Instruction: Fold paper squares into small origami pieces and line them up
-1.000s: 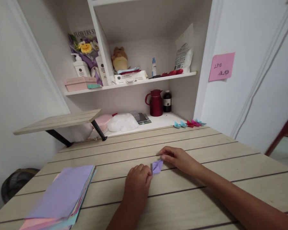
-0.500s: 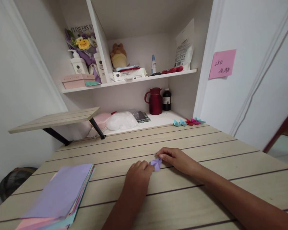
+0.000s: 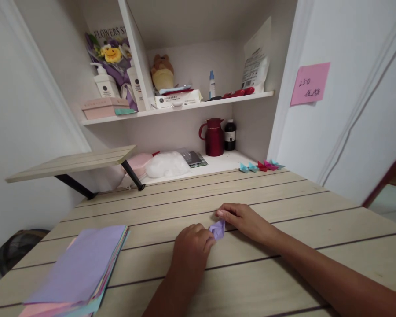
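Note:
A small folded piece of purple paper (image 3: 217, 229) is between my hands over the middle of the wooden table. My left hand (image 3: 193, 242) pinches its left side, with the fingers curled. At the paper's upper right corner, my right hand (image 3: 239, 219) has thumb and fingers closed together; the exact contact is partly hidden by the thumb. A stack of coloured paper sheets (image 3: 82, 264), purple on top, lies to the left of my left hand.
Several small folded paper figures (image 3: 262, 166) in blue, red and pink line the table's back right edge. Behind stand a red jug (image 3: 214, 138) and a dark bottle (image 3: 230, 135). A raised wooden shelf (image 3: 72, 163) on black legs occupies the back left.
The purple paper has turned and shifted slightly to the right, with its folds at a different angle. My left hand has followed it a little; my right hand stays nearly in place.

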The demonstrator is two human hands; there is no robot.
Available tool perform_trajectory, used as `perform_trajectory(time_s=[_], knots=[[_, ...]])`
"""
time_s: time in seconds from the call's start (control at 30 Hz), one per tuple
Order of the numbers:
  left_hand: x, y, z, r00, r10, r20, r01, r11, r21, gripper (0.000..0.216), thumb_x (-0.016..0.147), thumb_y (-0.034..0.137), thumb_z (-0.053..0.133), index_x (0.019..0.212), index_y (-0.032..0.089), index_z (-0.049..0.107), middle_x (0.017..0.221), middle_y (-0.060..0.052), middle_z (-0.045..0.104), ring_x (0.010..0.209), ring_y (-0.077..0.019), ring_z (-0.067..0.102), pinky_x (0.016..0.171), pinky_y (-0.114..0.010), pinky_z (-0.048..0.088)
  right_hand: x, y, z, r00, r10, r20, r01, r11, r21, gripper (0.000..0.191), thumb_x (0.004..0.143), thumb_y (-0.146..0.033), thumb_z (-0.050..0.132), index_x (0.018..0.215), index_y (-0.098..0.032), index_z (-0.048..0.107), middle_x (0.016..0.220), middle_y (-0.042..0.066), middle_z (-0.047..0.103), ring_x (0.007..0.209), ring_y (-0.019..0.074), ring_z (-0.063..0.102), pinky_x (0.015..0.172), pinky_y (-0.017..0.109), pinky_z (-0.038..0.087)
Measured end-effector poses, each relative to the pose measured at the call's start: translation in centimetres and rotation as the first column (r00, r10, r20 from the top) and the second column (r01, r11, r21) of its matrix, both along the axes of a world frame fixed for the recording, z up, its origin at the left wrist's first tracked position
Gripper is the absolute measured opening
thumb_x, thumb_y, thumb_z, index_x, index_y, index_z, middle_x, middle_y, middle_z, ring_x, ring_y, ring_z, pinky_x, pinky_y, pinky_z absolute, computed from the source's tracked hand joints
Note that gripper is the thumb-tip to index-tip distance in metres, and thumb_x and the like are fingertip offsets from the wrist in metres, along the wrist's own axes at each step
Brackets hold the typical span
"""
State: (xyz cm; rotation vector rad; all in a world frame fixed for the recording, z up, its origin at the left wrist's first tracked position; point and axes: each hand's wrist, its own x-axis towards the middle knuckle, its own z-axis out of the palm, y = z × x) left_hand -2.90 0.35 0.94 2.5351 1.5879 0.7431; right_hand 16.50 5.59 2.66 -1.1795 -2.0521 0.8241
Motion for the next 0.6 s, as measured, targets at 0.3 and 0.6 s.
perform_trajectory(time_s=[0.3,0.6], knots=[[0.4,-0.5,0.0,0.991,0.032,-0.131,-0.024,0.998,0.062,0.017,0.088,0.015,0.057,0.074,0.021,0.065,0.073,0.002,0.063,0.070,-0.0152,0.058,0.065,-0.028,0.037,-1.0,0.3,-1.4,0.987,-0.113,0.116,0.105,0.992,0.072,0.015,0.080,-0.027,0.056,0.073,-0.021,0.067,0.068,0.000,0.068,0.063,0.0156,0.057,0.058,0.025,0.038],[0.9,-0.5,0.1,0.984,0.027,-0.177,-0.021,0.999,0.034,0.014,0.087,0.017,0.058,0.075,0.021,0.064,0.075,0.002,0.065,0.072,-0.0160,0.059,0.065,-0.028,0.038,-1.5,0.1,-1.3,0.977,-0.150,0.150,0.136,0.986,0.098,0.020,0.082,-0.035,0.058,0.068,-0.021,0.062,0.064,-0.001,0.064,0.061,0.0154,0.055,0.056,0.026,0.035]])
